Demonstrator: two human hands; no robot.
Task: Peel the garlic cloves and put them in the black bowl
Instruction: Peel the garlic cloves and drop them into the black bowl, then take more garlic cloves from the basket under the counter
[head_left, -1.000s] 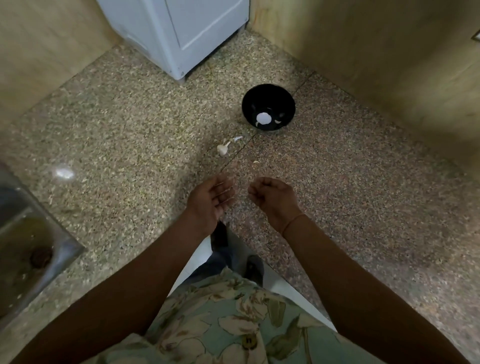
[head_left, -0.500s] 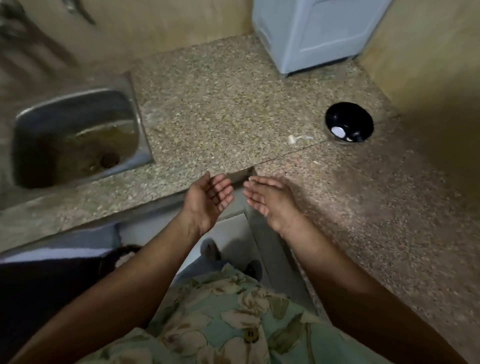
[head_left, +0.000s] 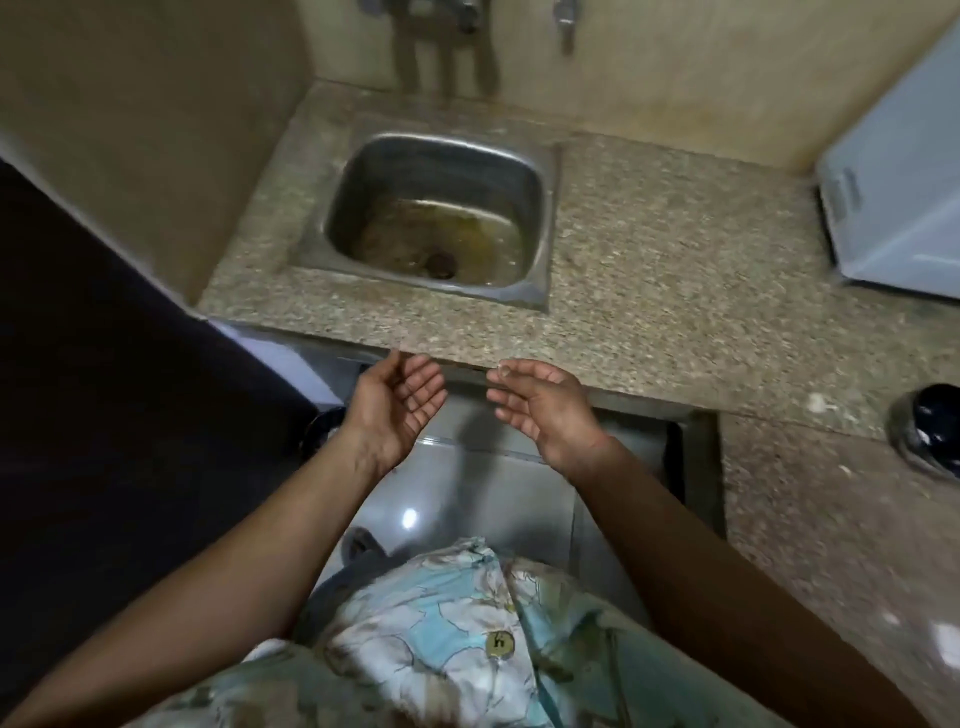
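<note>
My left hand (head_left: 395, 405) and my right hand (head_left: 545, 410) hover side by side in front of the counter edge, below the steel sink. Both palms face up with relaxed fingers, and neither holds anything. The black bowl (head_left: 930, 431) stands far to the right on the granite counter, cut off by the frame edge, with small pale bits inside it. A small white speck (head_left: 816, 401) lies on the counter just left of the bowl. No garlic bulb shows in view.
A stained steel sink (head_left: 548, 228) is set into the speckled granite counter (head_left: 649, 291), with taps (head_left: 447, 31) on the wall behind it. A pale blue box (head_left: 898, 208) sits at the right. A dark panel (head_left: 104, 389) fills the left.
The view has swung left: the sink moved to the centre and the bowl slid to the right edge. Both hands stay open and empty, now in front of the sink.
</note>
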